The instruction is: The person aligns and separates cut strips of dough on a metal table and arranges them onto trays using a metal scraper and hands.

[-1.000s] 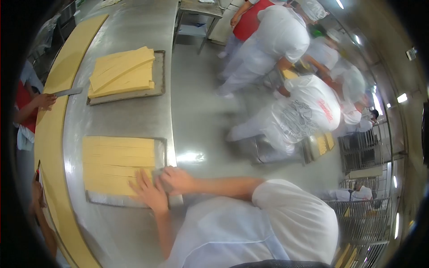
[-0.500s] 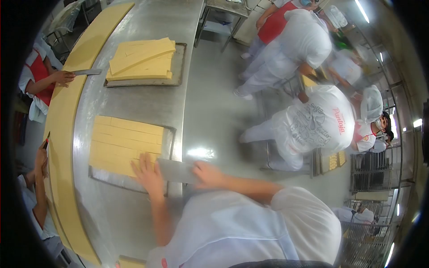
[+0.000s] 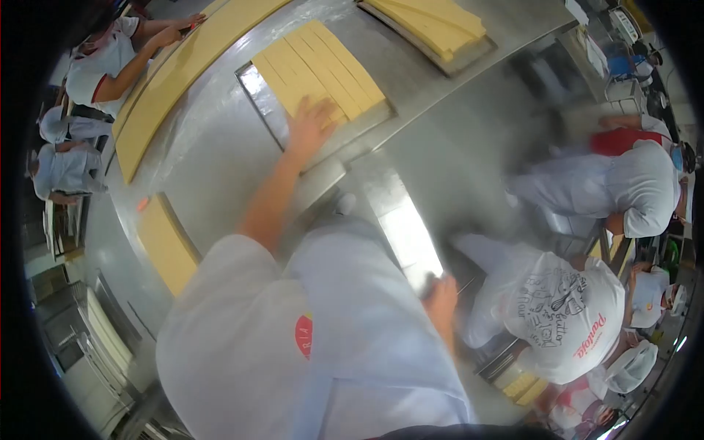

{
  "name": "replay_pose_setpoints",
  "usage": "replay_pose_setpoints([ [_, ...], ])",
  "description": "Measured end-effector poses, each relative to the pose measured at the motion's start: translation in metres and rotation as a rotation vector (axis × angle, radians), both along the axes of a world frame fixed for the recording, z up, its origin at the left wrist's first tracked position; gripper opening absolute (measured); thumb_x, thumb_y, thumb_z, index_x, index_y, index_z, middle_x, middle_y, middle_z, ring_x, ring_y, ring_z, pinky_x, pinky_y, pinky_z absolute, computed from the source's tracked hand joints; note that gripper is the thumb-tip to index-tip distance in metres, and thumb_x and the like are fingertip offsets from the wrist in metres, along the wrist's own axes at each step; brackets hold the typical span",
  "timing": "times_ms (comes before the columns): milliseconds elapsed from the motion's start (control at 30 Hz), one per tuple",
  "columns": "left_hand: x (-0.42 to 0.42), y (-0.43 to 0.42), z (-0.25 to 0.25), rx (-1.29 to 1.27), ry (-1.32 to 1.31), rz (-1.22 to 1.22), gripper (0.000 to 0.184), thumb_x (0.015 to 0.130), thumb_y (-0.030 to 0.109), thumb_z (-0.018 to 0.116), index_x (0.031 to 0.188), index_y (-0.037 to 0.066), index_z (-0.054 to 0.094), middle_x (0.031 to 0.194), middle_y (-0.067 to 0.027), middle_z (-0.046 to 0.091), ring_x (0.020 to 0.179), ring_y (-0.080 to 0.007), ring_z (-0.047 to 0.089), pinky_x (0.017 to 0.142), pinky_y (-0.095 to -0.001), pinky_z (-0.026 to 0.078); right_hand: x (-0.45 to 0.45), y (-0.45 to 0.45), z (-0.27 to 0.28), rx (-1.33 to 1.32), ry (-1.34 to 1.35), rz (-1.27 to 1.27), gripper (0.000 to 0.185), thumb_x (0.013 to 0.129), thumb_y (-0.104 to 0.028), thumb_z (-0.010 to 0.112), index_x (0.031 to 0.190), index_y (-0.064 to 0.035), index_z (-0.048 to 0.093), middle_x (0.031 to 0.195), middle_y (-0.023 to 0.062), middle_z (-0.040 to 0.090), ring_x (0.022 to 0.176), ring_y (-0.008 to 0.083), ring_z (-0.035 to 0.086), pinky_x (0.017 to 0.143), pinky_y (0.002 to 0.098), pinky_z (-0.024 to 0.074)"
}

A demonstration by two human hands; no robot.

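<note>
My left hand (image 3: pixel 311 126) lies flat with fingers spread on the near end of the yellow dough strips (image 3: pixel 317 67). These strips lie side by side on a metal baking tray (image 3: pixel 268 110), overhanging part of it. Off the table's edge, low at my right side, my right hand (image 3: pixel 440 299) is closed round the end of a broad, shiny knife (image 3: pixel 407 227). Its long blade points back toward the table, apart from the dough, and motion blurs it a little.
More dough strips (image 3: pixel 433 22) are piled on a second tray (image 3: pixel 469 62). A long dough sheet (image 3: pixel 183 81) runs along the table's far side, where a co-worker's hand (image 3: pixel 167 37) works. A smaller dough piece (image 3: pixel 167 242) lies left. Co-workers (image 3: pixel 565 315) stand on the right.
The view has turned. My right hand has drawn the knife away from the dough strips, out past the table's edge. My left hand still rests on the strips.
</note>
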State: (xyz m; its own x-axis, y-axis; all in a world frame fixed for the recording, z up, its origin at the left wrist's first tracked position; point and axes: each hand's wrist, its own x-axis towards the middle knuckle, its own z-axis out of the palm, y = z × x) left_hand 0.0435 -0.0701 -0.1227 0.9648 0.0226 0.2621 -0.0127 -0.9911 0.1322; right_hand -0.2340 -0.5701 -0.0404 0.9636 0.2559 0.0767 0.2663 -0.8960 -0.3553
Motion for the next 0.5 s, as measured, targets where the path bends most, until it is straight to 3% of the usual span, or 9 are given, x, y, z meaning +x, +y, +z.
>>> replay_pose_setpoints([
  [133, 0.000, 0.001, 0.018, -0.039, 0.171, -0.017, 0.066, 0.105, 0.060, 0.057, 0.163, 0.030, 0.046, 0.170, 0.0019, 0.043, 0.161, -0.0418, 0.027, 0.117, -0.0859, 0.020, -0.042, -0.023, -0.020, 0.108, -0.018, -0.171, 0.066, 0.062, -0.025, 0.100, 0.106, -0.0065, 0.054, 0.127, 0.0274, 0.059, 0.109, 0.0475, 0.063, 0.087, 0.0538, 0.0526],
  [233, 0.017, 0.006, 0.032, -0.032, 0.073, 0.211, 0.076, 0.106, 0.065, 0.050, 0.170, 0.025, 0.035, 0.177, -0.0029, 0.032, 0.164, -0.0414, 0.022, 0.120, -0.0839, 0.018, -0.035, -0.021, -0.021, 0.186, -0.049, -0.250, 0.069, 0.060, -0.023, 0.099, 0.108, -0.0073, 0.052, 0.127, 0.0262, 0.058, 0.108, 0.0464, 0.062, 0.087, 0.0532, 0.0521],
  [333, 0.054, 0.025, 0.024, -0.013, 0.137, 0.164, 0.083, 0.107, 0.060, 0.051, 0.169, 0.009, 0.031, 0.178, -0.0124, 0.028, 0.164, -0.0399, 0.023, 0.124, -0.0783, 0.019, -0.013, -0.009, -0.005, 0.254, -0.051, -0.327, 0.068, 0.060, -0.021, 0.099, 0.109, -0.0078, 0.052, 0.126, 0.0250, 0.058, 0.107, 0.0451, 0.063, 0.085, 0.0516, 0.0522],
  [433, 0.072, 0.026, -0.019, 0.034, 0.165, 0.083, 0.087, 0.107, 0.058, 0.051, 0.168, 0.001, 0.029, 0.178, -0.0181, 0.027, 0.165, -0.0377, 0.023, 0.125, -0.0752, 0.019, 0.025, 0.008, 0.004, 0.244, -0.061, -0.357, 0.067, 0.061, -0.019, 0.098, 0.110, -0.0072, 0.054, 0.126, 0.0230, 0.059, 0.104, 0.0424, 0.065, 0.082, 0.0483, 0.0533],
  [500, 0.074, 0.026, -0.020, 0.092, 0.235, 0.089, 0.090, 0.107, 0.058, 0.052, 0.168, -0.003, 0.028, 0.177, -0.0226, 0.027, 0.165, -0.0366, 0.024, 0.126, -0.0729, 0.020, 0.044, 0.016, 0.011, 0.241, -0.031, -0.404, 0.065, 0.062, -0.018, 0.097, 0.111, -0.0064, 0.056, 0.126, 0.0212, 0.060, 0.103, 0.0400, 0.066, 0.080, 0.0459, 0.0541],
])
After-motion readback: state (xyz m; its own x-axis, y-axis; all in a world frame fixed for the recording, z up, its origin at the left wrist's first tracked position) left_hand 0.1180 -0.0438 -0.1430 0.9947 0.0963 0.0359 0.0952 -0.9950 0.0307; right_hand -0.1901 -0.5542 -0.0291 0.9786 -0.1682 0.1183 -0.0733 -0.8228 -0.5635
